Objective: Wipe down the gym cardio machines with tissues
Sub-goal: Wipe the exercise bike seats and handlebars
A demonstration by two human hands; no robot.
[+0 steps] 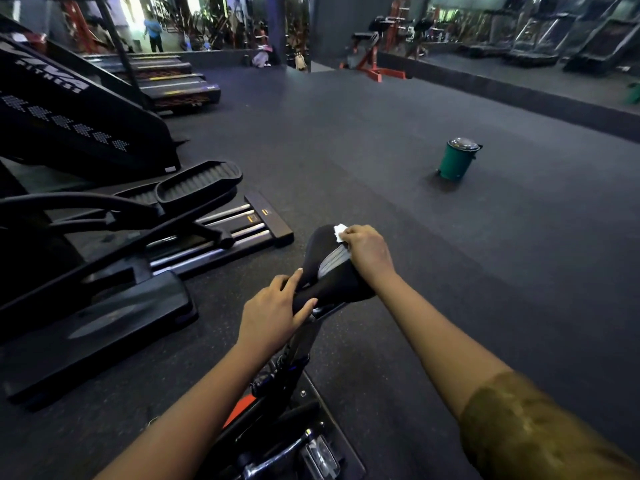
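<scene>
**Tissue on the bike seat**

The small white tissue (340, 232) sits crumpled on the far end of the black seat (323, 251), pinched in the fingers of my right hand (367, 251). My left hand (273, 313) grips the seat's near end. A grey striped patch crosses the seat between them. Well off to the right on the floor (381, 133) stands a green bin (456, 161), lid down, its inside hidden.

olive-brown sleeve (533, 434), bare forearms
</scene>
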